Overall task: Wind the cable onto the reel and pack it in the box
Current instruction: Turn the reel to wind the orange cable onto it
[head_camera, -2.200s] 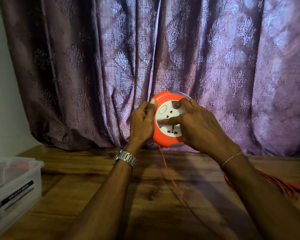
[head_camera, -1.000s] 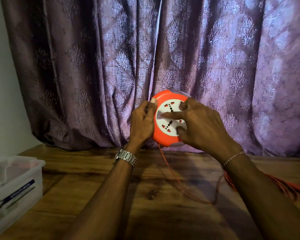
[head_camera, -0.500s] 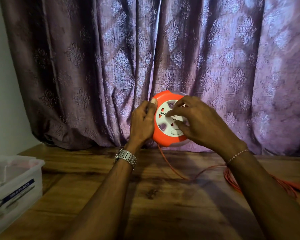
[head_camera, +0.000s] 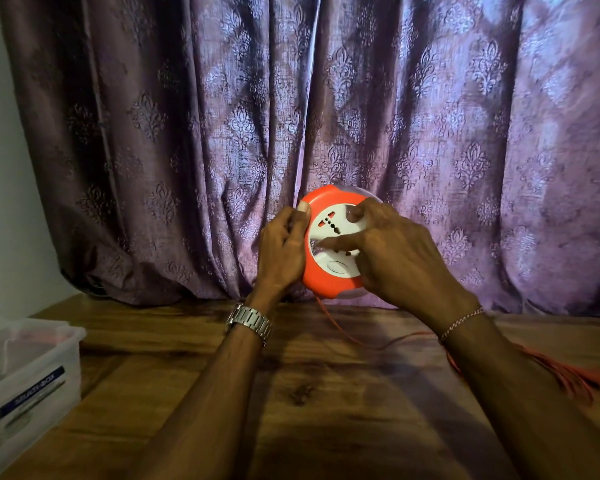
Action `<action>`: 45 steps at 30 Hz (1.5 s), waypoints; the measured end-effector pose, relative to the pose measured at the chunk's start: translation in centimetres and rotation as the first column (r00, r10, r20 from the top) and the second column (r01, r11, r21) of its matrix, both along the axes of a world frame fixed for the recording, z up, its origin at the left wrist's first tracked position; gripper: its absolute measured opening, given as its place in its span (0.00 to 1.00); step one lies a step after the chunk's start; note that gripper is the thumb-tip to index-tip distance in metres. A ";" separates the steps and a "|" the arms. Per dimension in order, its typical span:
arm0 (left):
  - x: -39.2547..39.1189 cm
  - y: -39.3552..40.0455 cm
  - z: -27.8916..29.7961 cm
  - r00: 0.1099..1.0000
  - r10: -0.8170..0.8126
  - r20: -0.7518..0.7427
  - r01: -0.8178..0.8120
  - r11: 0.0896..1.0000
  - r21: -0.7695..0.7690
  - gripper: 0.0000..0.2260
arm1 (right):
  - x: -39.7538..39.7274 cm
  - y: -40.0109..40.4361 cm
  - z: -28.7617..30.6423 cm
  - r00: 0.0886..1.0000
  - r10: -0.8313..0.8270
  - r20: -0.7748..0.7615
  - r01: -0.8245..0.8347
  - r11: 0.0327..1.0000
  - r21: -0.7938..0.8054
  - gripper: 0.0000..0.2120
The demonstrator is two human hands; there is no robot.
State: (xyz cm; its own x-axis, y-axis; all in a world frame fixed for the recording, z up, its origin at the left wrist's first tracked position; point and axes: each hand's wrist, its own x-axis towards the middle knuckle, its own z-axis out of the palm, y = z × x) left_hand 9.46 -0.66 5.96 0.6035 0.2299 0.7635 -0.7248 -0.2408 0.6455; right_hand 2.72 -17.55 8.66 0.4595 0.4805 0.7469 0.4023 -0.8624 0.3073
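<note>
Both hands on reel [head_camera: 329, 268], mid-frame, above table [head_camera: 291, 410].
Left hand [head_camera: 283, 251] grips its rim; right hand [head_camera: 392, 258] fingers curl on its face; cable [head_camera: 354, 337] trails right; box [head_camera: 28, 379] lower left.

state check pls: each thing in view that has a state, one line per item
reel: held upright above the table, socket face toward the camera
cable: partly unwound, slack on the table, rest bunched at right
left hand: grips the reel's left rim
right hand: fingers on the white socket face
box: on the table at left; lid state unclear
curtain: drawn closed
</note>
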 end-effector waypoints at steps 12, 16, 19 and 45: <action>0.0 -0.1 -0.2 1.000 -0.011 0.004 0.011 1.000 0.000 0.20 | -0.5 0.4 0.4 0.997 -0.046 0.056 0.034 0.981 0.190 0.17; -0.1 0.0 0.1 0.999 -0.031 -0.006 0.031 0.999 -0.025 0.18 | -0.4 -0.2 0.9 0.996 0.092 -0.013 -0.091 0.994 0.064 0.16; -0.2 0.0 0.1 0.999 -0.036 -0.010 0.036 0.999 -0.032 0.18 | -0.4 -0.2 1.0 0.987 0.113 -0.117 -0.116 0.993 -0.020 0.21; 0.5 0.1 -0.2 1.000 -0.028 0.015 0.028 1.000 -0.002 0.19 | 0.1 0.2 0.1 1.000 -0.018 -0.003 0.018 0.993 0.115 0.25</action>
State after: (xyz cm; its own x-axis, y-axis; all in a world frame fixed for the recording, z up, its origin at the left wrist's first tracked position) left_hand 9.93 -0.55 5.73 0.5984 0.2150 0.7718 -0.7405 -0.2193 0.6352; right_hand 2.78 -17.36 8.78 0.4687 0.3828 0.7961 0.3864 -0.8993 0.2049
